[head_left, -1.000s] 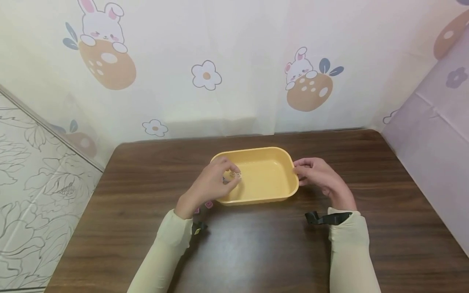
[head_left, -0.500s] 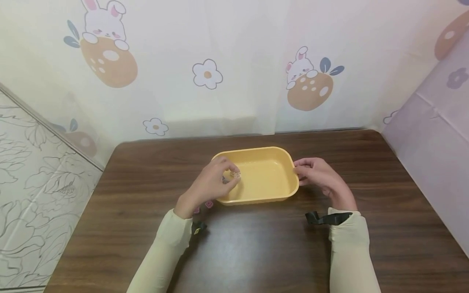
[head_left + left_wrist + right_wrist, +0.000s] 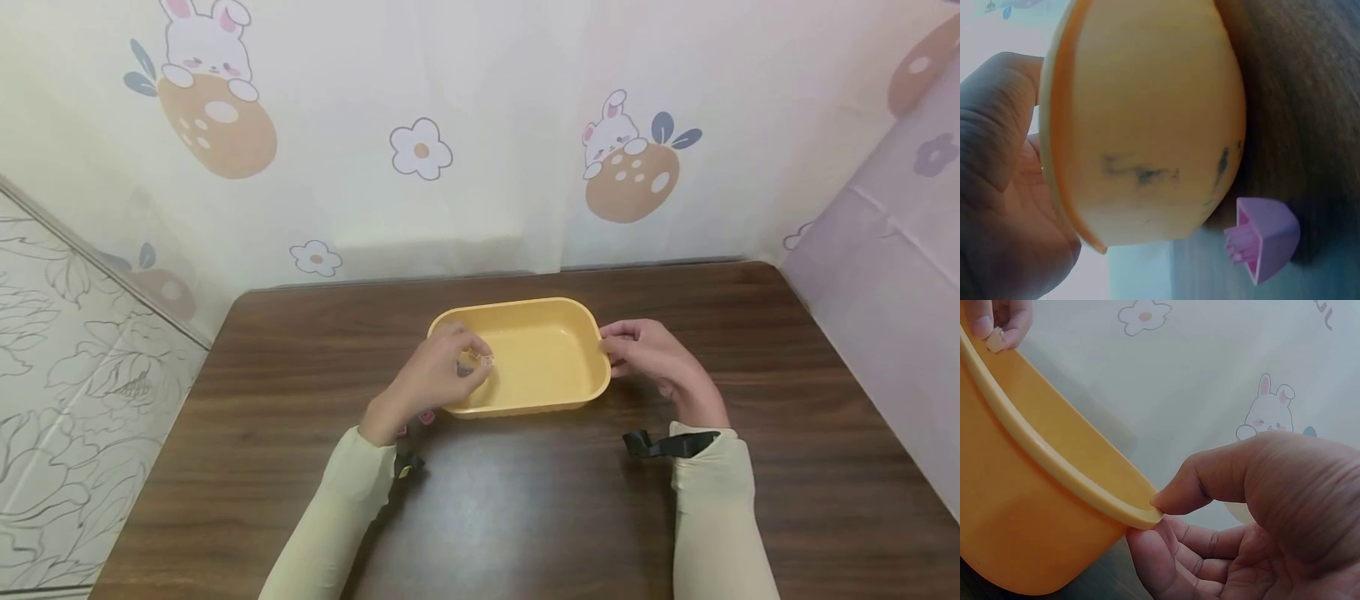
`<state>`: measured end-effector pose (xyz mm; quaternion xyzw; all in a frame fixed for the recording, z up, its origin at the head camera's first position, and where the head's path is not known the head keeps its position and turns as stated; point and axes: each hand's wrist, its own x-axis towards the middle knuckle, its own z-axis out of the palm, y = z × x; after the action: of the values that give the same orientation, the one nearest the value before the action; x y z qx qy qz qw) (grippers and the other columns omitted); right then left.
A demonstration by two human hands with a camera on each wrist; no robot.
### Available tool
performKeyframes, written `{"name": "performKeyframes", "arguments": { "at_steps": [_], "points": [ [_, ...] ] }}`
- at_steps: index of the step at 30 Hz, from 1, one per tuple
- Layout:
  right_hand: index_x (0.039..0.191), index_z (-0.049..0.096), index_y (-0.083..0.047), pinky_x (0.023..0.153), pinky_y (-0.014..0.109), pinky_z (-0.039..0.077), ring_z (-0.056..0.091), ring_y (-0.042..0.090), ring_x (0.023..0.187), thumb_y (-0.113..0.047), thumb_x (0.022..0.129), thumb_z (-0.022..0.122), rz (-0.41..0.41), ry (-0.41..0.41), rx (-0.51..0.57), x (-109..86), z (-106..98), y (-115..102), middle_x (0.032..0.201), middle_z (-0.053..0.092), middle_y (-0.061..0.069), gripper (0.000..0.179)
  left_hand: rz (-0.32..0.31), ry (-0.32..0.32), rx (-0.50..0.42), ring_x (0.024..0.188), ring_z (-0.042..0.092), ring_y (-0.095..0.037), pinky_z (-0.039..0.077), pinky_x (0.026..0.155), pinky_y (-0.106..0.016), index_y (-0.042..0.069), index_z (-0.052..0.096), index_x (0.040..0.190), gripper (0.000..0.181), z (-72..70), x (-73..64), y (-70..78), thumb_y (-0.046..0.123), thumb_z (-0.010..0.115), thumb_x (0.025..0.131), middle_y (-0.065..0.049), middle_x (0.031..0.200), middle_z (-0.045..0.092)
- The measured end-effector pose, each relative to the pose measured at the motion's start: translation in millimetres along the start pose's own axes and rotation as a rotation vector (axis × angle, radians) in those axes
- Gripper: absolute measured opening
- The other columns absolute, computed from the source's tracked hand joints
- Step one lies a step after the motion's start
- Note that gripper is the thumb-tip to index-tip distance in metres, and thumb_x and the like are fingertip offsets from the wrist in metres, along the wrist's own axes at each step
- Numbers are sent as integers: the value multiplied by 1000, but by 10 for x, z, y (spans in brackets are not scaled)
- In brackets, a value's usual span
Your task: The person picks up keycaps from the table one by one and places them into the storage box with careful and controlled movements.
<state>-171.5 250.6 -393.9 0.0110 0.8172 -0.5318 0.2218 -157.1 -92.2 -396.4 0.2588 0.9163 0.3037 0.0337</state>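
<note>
In the head view a yellow plastic basin (image 3: 540,367) sits on the table. Over its left end, my left hand (image 3: 438,367) pinches a small pale keycap (image 3: 995,340) between thumb and fingertips. A small grey piece (image 3: 462,367) shows behind those fingers. At the basin's right end my right hand (image 3: 648,354) grips the rim, thumb on top and fingers beneath, as the right wrist view shows. On the table by the near left corner lie pink keycaps (image 3: 427,417); in the left wrist view one pink keycap (image 3: 1272,234) lies on its side, stem showing.
The dark wood table (image 3: 525,517) runs back to a wall covering (image 3: 495,192) printed with rabbits and flowers. Black straps (image 3: 667,445) circle both wrists. Dark smudges (image 3: 1144,174) mark the basin's outer wall in the left wrist view.
Both hands keep their places and holds at the basin. The head view shifts only slightly.
</note>
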Motion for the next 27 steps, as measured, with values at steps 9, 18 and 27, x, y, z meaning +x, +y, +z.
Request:
{"name": "performKeyframes", "arguments": {
  "at_steps": [9, 18, 27],
  "points": [
    [139, 58, 8, 80, 29, 65, 72, 16, 86, -21, 105, 61, 2, 8, -16, 0, -17, -39, 121, 69, 25, 45, -20, -10, 20, 114, 62, -23, 55, 99, -43, 14, 75, 108, 20, 27, 7, 10, 30, 65, 100, -1, 116, 68],
    [140, 57, 9, 80, 29, 65, 73, 17, 84, -21, 104, 61, 11, -3, 0, -8, -12, -26, 121, 69, 26, 46, -13, -13, 3, 113, 64, -26, 55, 98, -43, 13, 75, 110, 22, 32, -6, 11, 31, 68, 100, -4, 117, 69],
    [139, 57, 10, 80, 30, 65, 73, 16, 83, -21, 104, 61, 13, 0, -1, -10, -21, -30, 118, 70, 25, 47, -1, 19, -9, 113, 64, -29, 54, 99, -45, 7, 75, 115, 29, -37, -13, 42, 29, 77, 96, -6, 119, 69]
  ]
}}
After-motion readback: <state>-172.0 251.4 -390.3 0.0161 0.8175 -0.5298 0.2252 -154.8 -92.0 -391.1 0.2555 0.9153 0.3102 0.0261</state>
